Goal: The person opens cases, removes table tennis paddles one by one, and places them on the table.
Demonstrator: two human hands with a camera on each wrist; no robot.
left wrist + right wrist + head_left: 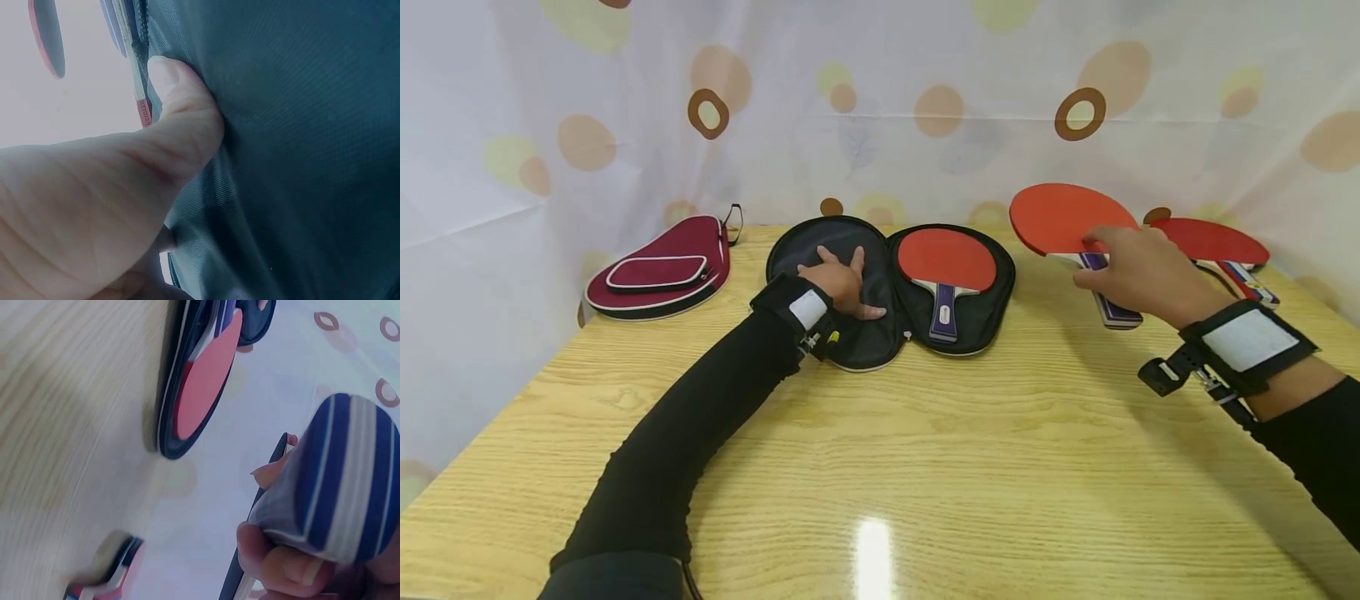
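My left hand (842,283) rests with spread fingers on the left half of an unzipped black paddle case (793,250). The left wrist view shows the thumb (187,112) against the case's dark fabric (300,125). In the case's right half lies a red table tennis paddle (947,257), its purple handle towards me. Over the table to the right, my right hand (1135,271) grips a second red paddle (1067,212) by its handle. The right wrist view shows the striped butt of that handle (347,481), with fingers curled round it.
A maroon paddle case (688,237) with a small front pocket lies at the back left. Another red paddle (1206,237) lies at the back right, partly behind my right hand. A patterned cloth (880,100) hangs behind the wooden table (925,450).
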